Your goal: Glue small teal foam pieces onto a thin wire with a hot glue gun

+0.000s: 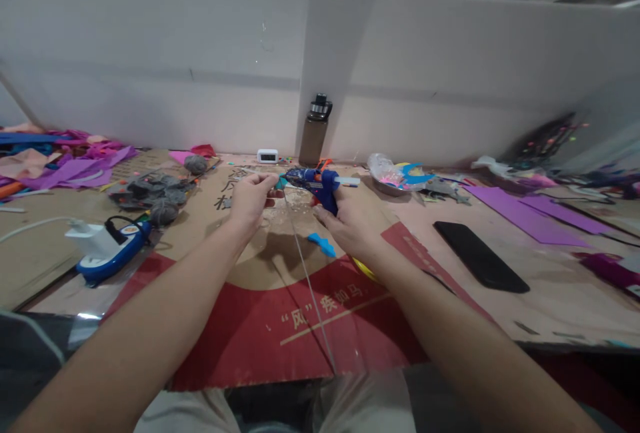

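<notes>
My right hand (345, 216) is wrapped round the handle of a blue hot glue gun (327, 188), whose nozzle points left. A whitish glue stick (346, 182) juts from its back end. Close to the nozzle, my left hand (251, 201) is closed in a pinch on a small teal piece (281, 182); its exact shape is hard to make out. Below both hands lies a flat blue cutout (321, 244) with jagged edges, on a red and brown cardboard sheet (260, 346). Part of a yellow ring-like thing (367, 270) shows beside my right forearm.
At left are a blue power strip (113, 260) with a white plug and grey fuzzy pieces (150, 193). A dark bottle (314, 133) and small clock (267, 156) stand by the back panel. At right are a bowl (390, 186), a black phone (480, 256) and purple sheets (530, 216).
</notes>
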`<state>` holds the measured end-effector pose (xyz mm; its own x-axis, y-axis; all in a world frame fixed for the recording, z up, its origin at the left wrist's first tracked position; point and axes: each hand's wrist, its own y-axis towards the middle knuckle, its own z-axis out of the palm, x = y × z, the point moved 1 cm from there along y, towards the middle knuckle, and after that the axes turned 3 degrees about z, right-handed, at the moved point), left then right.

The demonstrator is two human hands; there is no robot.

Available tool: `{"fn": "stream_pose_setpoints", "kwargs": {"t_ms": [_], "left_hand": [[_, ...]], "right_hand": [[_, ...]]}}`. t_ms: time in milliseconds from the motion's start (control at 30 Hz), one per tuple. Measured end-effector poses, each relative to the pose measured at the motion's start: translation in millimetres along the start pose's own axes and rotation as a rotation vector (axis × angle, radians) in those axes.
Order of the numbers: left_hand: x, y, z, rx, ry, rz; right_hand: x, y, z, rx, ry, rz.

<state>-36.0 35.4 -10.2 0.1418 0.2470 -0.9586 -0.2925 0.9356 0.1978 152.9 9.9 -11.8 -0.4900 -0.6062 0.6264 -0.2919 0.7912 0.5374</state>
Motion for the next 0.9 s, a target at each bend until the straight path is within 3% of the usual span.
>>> {"fn": "stream_pose_setpoints", "kwargs": {"t_ms": [500, 900], "left_hand": [[3, 1, -1.5, 0.020, 0.041, 0.043], [2, 1, -1.1, 0.016, 0.034, 0.040]], "right_hand": [[11, 0, -4, -0.066, -0.225, -0.060], [11, -1, -5, -0.062, -0.203, -0.079]]}}
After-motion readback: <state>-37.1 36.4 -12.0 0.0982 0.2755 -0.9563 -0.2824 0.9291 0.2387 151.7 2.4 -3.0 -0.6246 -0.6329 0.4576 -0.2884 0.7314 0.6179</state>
